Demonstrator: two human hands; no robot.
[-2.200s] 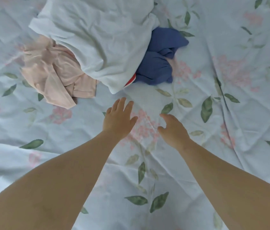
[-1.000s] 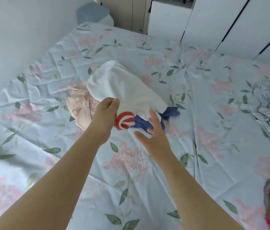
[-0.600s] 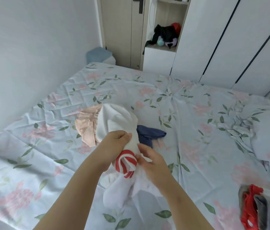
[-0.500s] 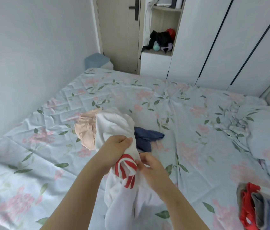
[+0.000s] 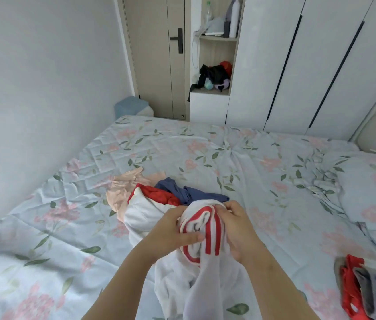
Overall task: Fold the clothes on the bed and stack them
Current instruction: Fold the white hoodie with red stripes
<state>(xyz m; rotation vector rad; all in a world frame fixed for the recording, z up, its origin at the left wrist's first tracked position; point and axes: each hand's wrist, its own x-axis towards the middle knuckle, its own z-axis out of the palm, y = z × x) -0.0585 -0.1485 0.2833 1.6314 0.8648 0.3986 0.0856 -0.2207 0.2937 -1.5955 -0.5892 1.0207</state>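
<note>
From the head camera we see both hands raised over the bed [image 5: 240,158], which wears a pale blue quilted sheet printed with pink flowers and green leaves. Between them is a white fabric garment with red-striped trim [image 5: 196,273]. The left hand [image 5: 173,229] has its grip curled round the bunched striped edge, thumb pressed across the front. The right hand [image 5: 240,229] pinches the same edge from the other side. The rest of the garment hangs down and trails onto the sheet. Just behind it lie a crumpled peach garment [image 5: 122,192], a red cloth [image 5: 157,192] and a crumpled dark blue garment [image 5: 182,192]; we cannot tell whether the red belongs to the white piece. A stack of folded red, grey and blue clothes [image 5: 367,289] sits at the bed's near right.
</note>
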